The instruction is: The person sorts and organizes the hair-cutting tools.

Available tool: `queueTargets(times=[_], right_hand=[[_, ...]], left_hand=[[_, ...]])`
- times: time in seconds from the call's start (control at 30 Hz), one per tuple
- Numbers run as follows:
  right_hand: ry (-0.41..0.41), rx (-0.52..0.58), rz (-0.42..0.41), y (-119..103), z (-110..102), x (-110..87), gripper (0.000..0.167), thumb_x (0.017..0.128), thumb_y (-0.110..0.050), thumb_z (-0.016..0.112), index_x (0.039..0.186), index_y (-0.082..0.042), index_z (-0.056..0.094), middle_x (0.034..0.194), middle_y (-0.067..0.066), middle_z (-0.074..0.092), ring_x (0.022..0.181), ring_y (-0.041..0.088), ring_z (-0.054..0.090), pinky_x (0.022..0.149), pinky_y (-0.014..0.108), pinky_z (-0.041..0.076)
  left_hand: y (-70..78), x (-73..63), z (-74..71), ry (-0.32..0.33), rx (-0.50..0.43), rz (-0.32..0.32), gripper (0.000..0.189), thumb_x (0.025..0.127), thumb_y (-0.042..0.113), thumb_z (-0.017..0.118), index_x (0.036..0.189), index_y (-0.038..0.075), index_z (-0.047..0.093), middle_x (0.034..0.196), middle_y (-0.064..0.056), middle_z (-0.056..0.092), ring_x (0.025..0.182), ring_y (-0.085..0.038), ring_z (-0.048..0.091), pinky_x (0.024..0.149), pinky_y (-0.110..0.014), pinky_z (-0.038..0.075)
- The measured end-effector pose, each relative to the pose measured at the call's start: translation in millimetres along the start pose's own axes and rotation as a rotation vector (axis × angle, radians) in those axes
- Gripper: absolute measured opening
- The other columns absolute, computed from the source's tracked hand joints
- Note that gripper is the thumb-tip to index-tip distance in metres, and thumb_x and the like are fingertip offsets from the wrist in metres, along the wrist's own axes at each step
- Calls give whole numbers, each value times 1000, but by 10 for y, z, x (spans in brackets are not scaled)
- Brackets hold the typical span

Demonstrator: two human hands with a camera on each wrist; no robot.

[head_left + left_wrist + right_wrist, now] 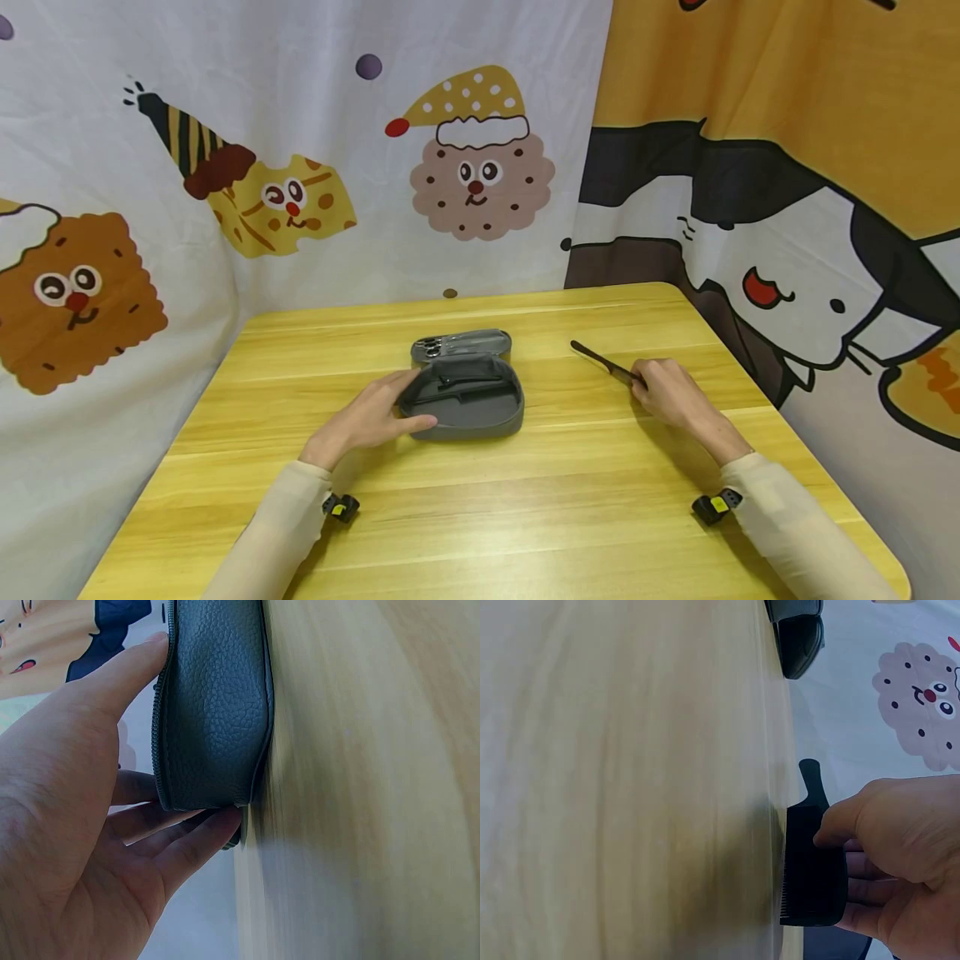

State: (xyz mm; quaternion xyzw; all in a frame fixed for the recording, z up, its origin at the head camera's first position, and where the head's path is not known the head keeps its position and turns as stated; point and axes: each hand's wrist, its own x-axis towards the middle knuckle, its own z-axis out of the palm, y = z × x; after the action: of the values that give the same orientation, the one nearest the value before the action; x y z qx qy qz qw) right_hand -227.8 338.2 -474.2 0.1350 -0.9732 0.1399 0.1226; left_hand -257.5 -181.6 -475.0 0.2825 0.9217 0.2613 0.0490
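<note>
A grey leather-look zip case [467, 432] stands unzipped on the table, its lid folded back. Metal grooming tools [431, 346], small scissors among them, sit in the lid. Inside the base lie dark slim items [468, 390], whose kind is hard to tell. My left hand [367, 421] holds the case's left end, thumb at the zip edge [159, 712] and fingers about the corner. To the right of the case, my right hand [671, 393] pinches a black comb [810, 874] by its toothed part. The comb's handle [588, 351] points away to the left.
The yellow wood-grain table [480, 517] has rounded corners. Behind it hangs a white curtain [300, 50] with cartoon prints, and an orange one [787, 75] at the right. Each wrist wears a small black camera [341, 507].
</note>
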Motion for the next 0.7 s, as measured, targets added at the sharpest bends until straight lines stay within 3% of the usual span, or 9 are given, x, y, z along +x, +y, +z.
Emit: queueTargets(times=[0.37,0.7], right_hand=[[142,42,-42,-73,-106,92,6,97,3,74,99,4,80,88,16,80,69,20,64,63,34,52],[161,81,-74,-377,-171,265,7,99,-1,76,101,1,82,89,13,81,70,17,64,65,32,52]], left_hand=[[-9,13,1,10,5,10,108,101,69,76,175,0,37,177,-29,43,163,-51,46,134,-68,43],[-20,7,16,14,9,5,107,102,69,76,175,1,37,177,-30,43,163,-52,47,133,-68,43]])
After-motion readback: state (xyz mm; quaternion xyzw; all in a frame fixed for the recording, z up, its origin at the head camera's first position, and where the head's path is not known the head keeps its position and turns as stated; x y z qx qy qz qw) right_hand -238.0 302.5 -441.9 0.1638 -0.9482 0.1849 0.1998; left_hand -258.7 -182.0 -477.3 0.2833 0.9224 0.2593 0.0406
